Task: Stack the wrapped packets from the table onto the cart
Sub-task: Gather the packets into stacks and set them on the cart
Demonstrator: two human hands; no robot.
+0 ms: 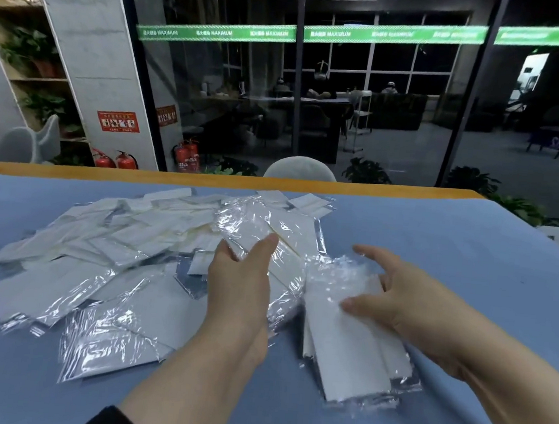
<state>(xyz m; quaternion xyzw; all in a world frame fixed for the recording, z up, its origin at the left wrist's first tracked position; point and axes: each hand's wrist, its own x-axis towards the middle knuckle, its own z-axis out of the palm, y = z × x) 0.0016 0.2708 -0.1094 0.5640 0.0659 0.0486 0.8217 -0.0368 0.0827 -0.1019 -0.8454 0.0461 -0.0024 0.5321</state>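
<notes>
Several flat white packets in clear plastic wrap lie in a loose pile [105, 250] across the left and middle of the blue table [453, 261]. My left hand [242, 276] is at the pile's right edge, its fingers curled around the side of a wrapped packet [269, 231] that tilts up off the pile. My right hand [399, 296] rests on a small stack of wrapped packets [351, 346] near the table's front, thumb pressed on the top one and fingers spread over its far end. No cart is in view.
The table's far edge has an orange wooden rim [274, 181]. A pale chair back [299, 169] stands just behind it. Beyond are a dark glass wall, red fire extinguishers [186, 156] and potted plants. The table's right side is bare blue surface.
</notes>
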